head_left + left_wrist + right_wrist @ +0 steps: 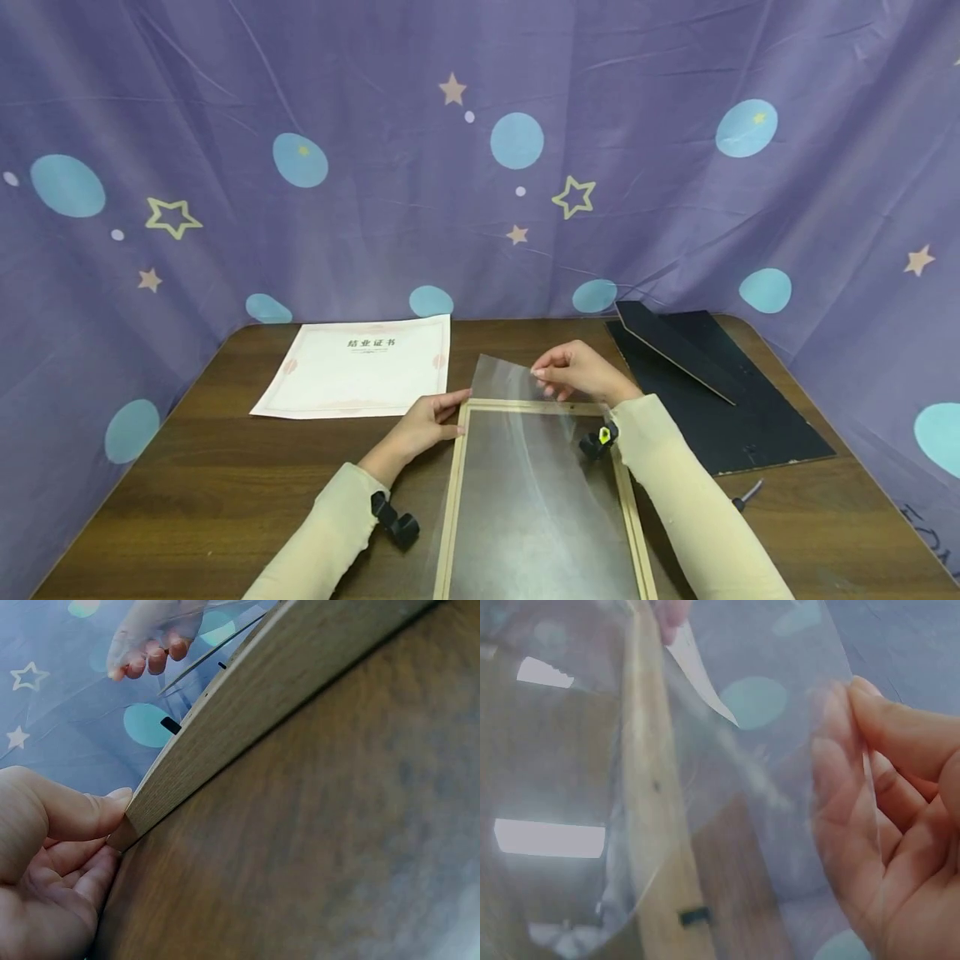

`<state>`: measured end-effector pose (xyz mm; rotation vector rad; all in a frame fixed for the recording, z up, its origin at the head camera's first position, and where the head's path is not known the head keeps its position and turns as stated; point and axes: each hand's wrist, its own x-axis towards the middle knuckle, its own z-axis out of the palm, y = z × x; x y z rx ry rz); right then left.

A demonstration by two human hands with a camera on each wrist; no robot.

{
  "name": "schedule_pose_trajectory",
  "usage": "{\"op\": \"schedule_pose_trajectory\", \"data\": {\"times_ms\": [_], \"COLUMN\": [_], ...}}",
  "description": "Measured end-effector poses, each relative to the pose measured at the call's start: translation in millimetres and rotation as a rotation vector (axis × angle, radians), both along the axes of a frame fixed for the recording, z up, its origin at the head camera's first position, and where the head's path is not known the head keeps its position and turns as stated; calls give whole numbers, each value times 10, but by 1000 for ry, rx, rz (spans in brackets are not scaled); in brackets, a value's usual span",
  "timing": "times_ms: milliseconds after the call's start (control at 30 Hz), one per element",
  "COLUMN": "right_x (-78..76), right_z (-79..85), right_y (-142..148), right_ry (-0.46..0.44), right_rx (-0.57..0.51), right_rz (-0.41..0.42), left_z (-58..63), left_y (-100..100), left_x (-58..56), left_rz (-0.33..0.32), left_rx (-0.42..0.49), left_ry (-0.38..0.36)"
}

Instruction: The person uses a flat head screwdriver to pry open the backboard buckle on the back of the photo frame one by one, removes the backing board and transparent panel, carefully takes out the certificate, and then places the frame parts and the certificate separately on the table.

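Observation:
A light wooden picture frame (452,500) lies on the table in front of me, running out of the head view at the bottom. My left hand (423,425) pinches its far left corner, thumb on the upper edge and fingers low at the side, as the left wrist view shows. Between thumb and fingers, my right hand (581,371) holds the edge of a clear plastic sheet (498,379). The sheet bends upward past the frame's far rail, and the rest of it lies over the frame. Small dark tabs (172,725) show along the frame's rim.
A white printed certificate (360,375) lies at the back left. At the back right rests a black backing board (757,425) with its stand leg (675,350) raised. A short cable end (748,496) shows near that board. A purple patterned curtain (390,183) hangs behind the table.

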<state>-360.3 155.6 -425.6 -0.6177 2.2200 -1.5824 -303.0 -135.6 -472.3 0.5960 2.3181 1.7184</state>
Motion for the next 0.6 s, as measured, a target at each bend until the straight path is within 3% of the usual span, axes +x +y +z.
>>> {"op": "schedule_pose_trajectory", "data": {"times_ms": [267, 600], "right_x": [-34, -42], "right_z": [65, 106], "right_y": [230, 557], "right_ry": [4, 0], "right_rx": [-64, -367], "right_rz": [-79, -189], "left_z": [-2, 4], "left_y": [-9, -24], "left_x": [8, 4], "left_rz": [-14, -20], "left_rx": [-14, -34], "left_ry": [-6, -1]}}
